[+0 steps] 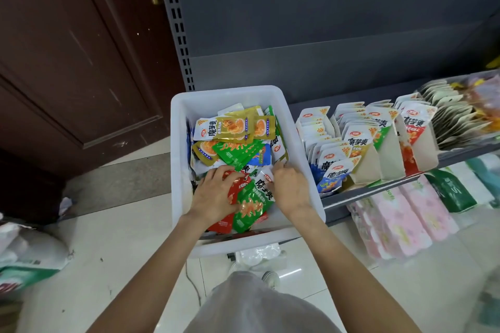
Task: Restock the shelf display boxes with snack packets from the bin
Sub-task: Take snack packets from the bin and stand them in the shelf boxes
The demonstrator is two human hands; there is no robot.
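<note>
A white plastic bin [180, 149] stands at the shelf's left end, full of loose snack packets [232, 132] in yellow, green, blue and red. Both hands are down inside it. My left hand [213, 193] lies palm-down on red and green packets [250, 205], its fingers curled over a red one. My right hand [290, 188] pinches the edge of a white packet [266, 180] near the bin's right wall. To the right, white cardboard display boxes [392, 159] stand in a row on the grey shelf [351, 193], holding upright packets.
A dark wooden door [75, 62] is at left, next to the shelf's slotted upright [180, 35]. Pink and green soft packs [405, 211] fill the lower shelf. Bags [27, 254] lie on the tiled floor at left. More packets fill a tray at far right.
</note>
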